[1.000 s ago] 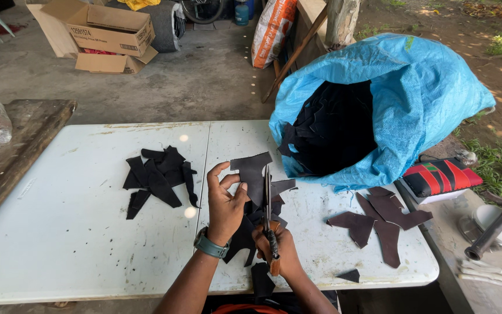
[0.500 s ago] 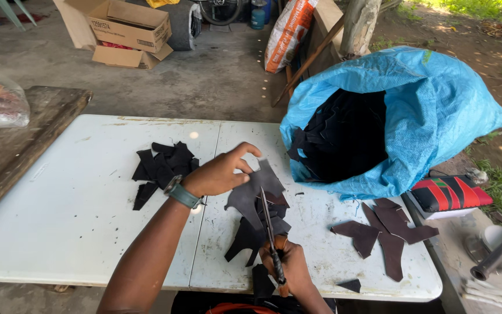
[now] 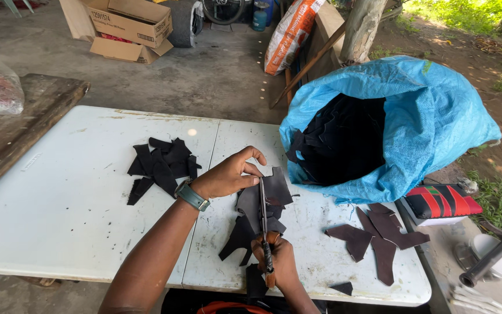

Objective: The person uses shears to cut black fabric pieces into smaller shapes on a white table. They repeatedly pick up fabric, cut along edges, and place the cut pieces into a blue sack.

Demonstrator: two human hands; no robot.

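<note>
Head view: left hand point(image 3: 228, 176) pinches the dark scrap point(image 3: 271, 192); right hand point(image 3: 274, 259) grips scissors point(image 3: 264, 215); best keep it taut

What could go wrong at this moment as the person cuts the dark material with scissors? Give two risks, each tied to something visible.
1. The left hand pinches the dark piece right beside the scissors that the right hand works, so the fingers could be nicked.
2. One small scrap lies near the table front edge, so it might slide off.
</note>
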